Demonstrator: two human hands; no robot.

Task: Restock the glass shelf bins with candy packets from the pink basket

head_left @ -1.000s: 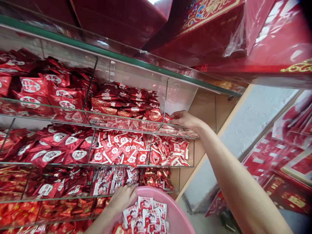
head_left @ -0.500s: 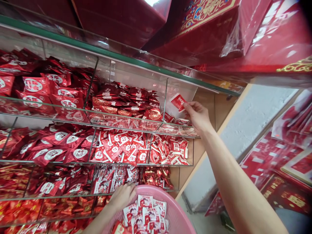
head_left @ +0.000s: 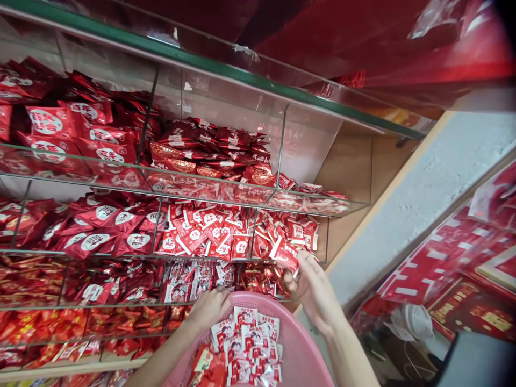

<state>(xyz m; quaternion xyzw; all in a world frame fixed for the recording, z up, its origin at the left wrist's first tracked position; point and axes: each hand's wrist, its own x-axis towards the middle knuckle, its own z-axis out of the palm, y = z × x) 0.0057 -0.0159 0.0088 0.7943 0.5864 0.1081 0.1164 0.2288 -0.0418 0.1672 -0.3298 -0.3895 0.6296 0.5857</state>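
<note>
The right hand (head_left: 313, 290) pinches a red-and-white sachet (head_left: 284, 255) between thumb and fingers, holding it in front of the lower right of a clear-walled display rack (head_left: 169, 54) and above the far rim of a pink plastic basket (head_left: 300, 344). The left hand (head_left: 208, 309) lies curled at the basket's far left rim, bent downward; whether it grips the rim cannot be told. Inside the basket is a heap of white-and-red photo-printed sachets (head_left: 245, 344), with a red packet (head_left: 207, 368) at its near left. The rack has a green-edged top and rows of compartments. Large red pouches with round white labels (head_left: 105, 215) fill the left side, and small red-and-white sachets (head_left: 201, 231) lie just beyond the pinched one. Photo-printed packets (head_left: 177, 293) and gold-and-red wrapped sweets (head_left: 258, 280) sit in the row below. Farther right, past a grey wall (head_left: 403, 242), red printed packaging (head_left: 475, 317) lies beside a crumpled white bag (head_left: 409, 322).
</note>
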